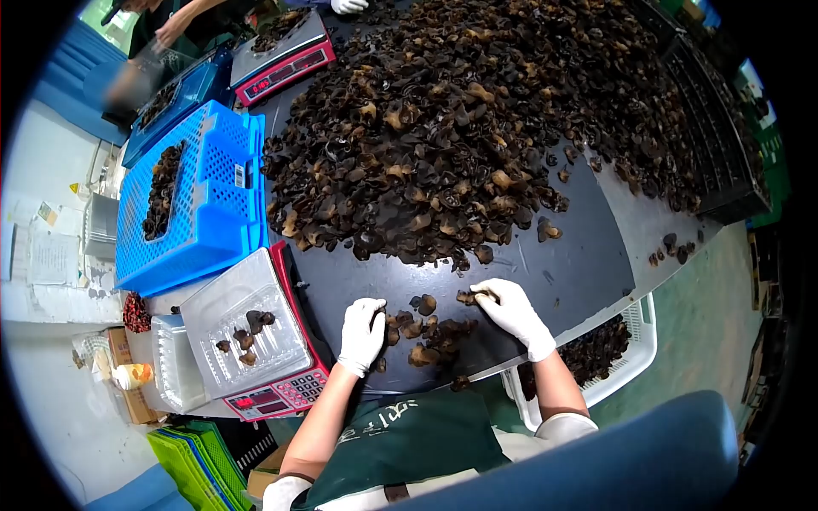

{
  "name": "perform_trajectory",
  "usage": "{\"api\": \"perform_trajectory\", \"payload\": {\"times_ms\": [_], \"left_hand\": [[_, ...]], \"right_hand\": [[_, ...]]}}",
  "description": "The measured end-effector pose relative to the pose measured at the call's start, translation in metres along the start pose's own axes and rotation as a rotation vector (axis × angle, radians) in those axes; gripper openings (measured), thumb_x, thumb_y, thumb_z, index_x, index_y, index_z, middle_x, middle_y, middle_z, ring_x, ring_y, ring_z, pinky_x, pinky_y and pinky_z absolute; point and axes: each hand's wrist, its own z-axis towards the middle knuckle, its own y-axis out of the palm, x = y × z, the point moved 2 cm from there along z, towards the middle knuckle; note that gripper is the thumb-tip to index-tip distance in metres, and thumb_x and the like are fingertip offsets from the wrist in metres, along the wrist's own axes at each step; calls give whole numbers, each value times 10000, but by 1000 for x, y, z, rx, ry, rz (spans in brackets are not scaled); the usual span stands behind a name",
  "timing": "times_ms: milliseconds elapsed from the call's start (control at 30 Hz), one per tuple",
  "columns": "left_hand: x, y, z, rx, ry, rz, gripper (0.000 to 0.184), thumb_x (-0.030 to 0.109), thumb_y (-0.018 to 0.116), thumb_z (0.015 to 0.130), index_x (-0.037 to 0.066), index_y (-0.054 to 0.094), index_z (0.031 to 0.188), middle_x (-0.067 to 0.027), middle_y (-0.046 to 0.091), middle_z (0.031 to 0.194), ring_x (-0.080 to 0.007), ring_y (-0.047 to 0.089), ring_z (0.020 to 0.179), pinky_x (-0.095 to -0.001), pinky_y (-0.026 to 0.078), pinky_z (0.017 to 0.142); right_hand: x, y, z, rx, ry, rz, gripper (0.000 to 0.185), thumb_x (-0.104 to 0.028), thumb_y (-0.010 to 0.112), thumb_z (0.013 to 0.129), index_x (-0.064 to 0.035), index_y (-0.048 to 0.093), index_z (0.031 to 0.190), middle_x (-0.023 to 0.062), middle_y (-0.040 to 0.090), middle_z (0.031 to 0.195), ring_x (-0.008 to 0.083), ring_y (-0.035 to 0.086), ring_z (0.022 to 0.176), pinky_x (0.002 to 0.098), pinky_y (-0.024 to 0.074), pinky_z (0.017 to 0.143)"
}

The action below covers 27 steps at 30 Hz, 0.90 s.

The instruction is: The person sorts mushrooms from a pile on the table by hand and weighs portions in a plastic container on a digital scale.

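Observation:
Both my hands wear white gloves. My left hand (364, 335) rests on the dark table at the left side of a small group of dried black fungus pieces (423, 334); its fingers are curled, and whether they hold a piece is hidden. To the right of that group, my right hand (512, 317) pinches a small brown fungus piece (466, 297) at its fingertips. A large heap of dried fungus (426, 136) lies beyond my hands. On the left, a clear plastic tray (277, 344) with a few pieces sits on a red scale (304, 387).
A blue crate (226, 213) stands left of the heap, with a second scale (286, 74) behind it. Another person's arm (183, 19) and gloved hand (348, 6) are at the far side. A white basket (643, 341) of fungus stands below the table's right edge. Green crates (192, 460) are lower left.

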Motion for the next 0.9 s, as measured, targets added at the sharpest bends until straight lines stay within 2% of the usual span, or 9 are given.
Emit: {"api": "perform_trajectory", "payload": {"times_ms": [67,433,533,633,700,767,833,867,900], "left_hand": [[-1,1,-4,-3,3,6,252,72,609,848,62,657,1095,-133,616,1087,-322,558,1037,-396,450,935],[-5,1,-8,-32,14,5,258,77,602,854,61,652,1107,-142,605,1126,-327,546,1073,-400,434,969],[-5,1,-9,-29,27,7,258,74,600,854,58,651,1107,-141,603,1125,-328,545,1072,-400,432,971],[-5,0,-9,-31,22,3,256,71,599,854,56,650,1104,-142,602,1129,-329,544,1070,-402,430,968],[-8,2,-9,-35,43,18,261,75,596,856,57,646,1112,-142,600,1131,-330,543,1067,-403,431,965],[-6,1,-7,-38,44,12,259,74,583,865,56,645,1116,-143,600,1133,-330,543,1067,-403,430,966],[-6,0,-8,-46,33,12,259,74,569,873,54,643,1120,-144,600,1136,-331,542,1067,-403,428,967],[-6,0,-8,-42,44,-1,257,72,549,884,48,639,1124,-147,603,1136,-330,543,1063,-404,428,967],[-6,0,-8,-39,56,-15,257,71,529,896,42,636,1127,-149,606,1137,-330,544,1059,-405,427,967]], "right_hand": [[-5,-12,-6,-121,254,93,193,-185,681,879,-12,700,962,93,651,759,148,537,626,279,463,622],[-10,-26,-28,-137,404,442,222,-202,674,884,18,665,857,0,605,746,90,517,702,265,448,665],[-18,-51,-40,-223,80,1034,361,-327,691,841,11,618,737,89,584,633,199,520,577,321,408,556],[-21,-67,-47,-496,-504,1664,547,-500,628,874,40,706,917,176,660,774,258,591,653,355,441,595],[-18,-64,-47,-397,-267,1598,496,-471,656,868,5,729,987,172,676,788,278,597,650,373,444,584],[-17,-43,-36,-257,312,442,452,-340,801,761,-64,706,1105,74,702,891,197,612,699,342,499,670],[-37,-17,-37,-204,166,6,378,-268,830,720,-74,711,1021,32,670,865,157,607,666,303,513,692],[-28,-1,-38,-160,-90,-272,344,-256,813,712,-132,713,1017,42,671,867,204,633,695,308,518,683],[-26,8,-37,-153,-85,-351,322,-234,795,716,-124,714,1007,58,671,854,262,644,736,314,521,675]]}}
